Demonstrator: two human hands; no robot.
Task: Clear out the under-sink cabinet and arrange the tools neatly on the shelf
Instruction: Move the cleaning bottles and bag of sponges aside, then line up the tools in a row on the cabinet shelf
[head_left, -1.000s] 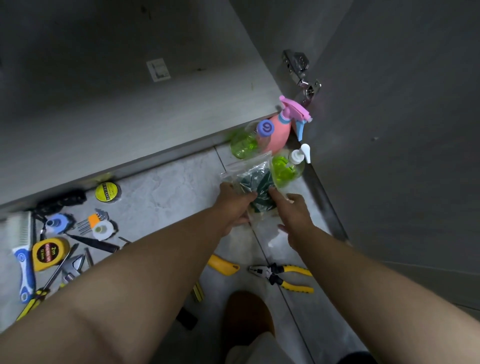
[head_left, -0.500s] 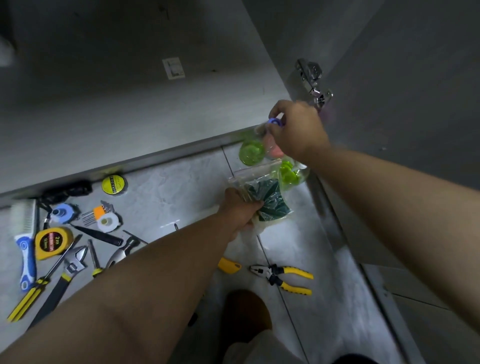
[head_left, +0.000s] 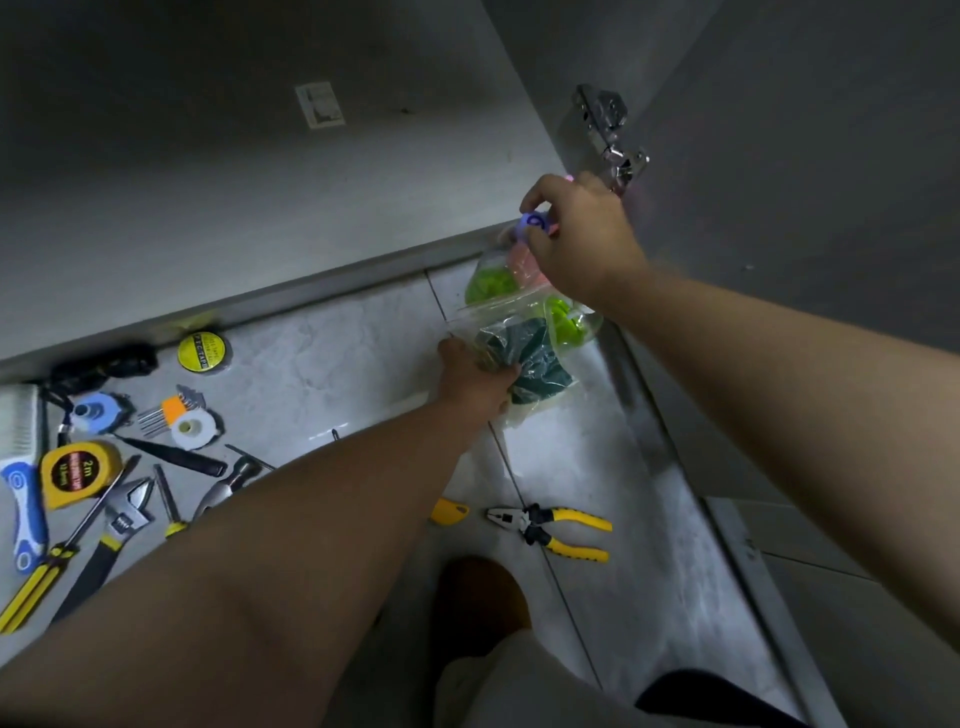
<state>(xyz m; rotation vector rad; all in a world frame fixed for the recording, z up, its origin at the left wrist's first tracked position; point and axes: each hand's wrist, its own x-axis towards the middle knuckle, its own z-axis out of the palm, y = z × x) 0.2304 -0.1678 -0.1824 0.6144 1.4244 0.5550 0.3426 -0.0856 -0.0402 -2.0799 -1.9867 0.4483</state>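
My left hand (head_left: 475, 382) grips a clear plastic bag (head_left: 524, 345) holding dark green pads, low over the floor tiles. My right hand (head_left: 579, 239) is curled over the tops of the bottles at the cabinet corner, its fingers around the purple cap (head_left: 534, 224) of a green bottle (head_left: 491, 283). A pink spray bottle (head_left: 519, 257) is mostly hidden under that hand. A second green bottle (head_left: 566, 319) stands behind the bag. Tools lie on the floor at left: yellow tape measure (head_left: 75, 473), adjustable wrench (head_left: 122, 517), hex keys (head_left: 169, 413), yellow tape roll (head_left: 203, 352).
Yellow-handled pliers (head_left: 553, 530) and a yellow handle (head_left: 449, 511) lie on the tiles near my knee (head_left: 480, 592). The empty cabinet floor (head_left: 234, 208) is at top left, its open door with a metal hinge (head_left: 613, 140) at right. A blue-handled brush (head_left: 23, 499) sits far left.
My right hand left the bag and rose to the bottle tops at the cabinet corner, closing on the purple cap. My left hand kept hold of the bag.
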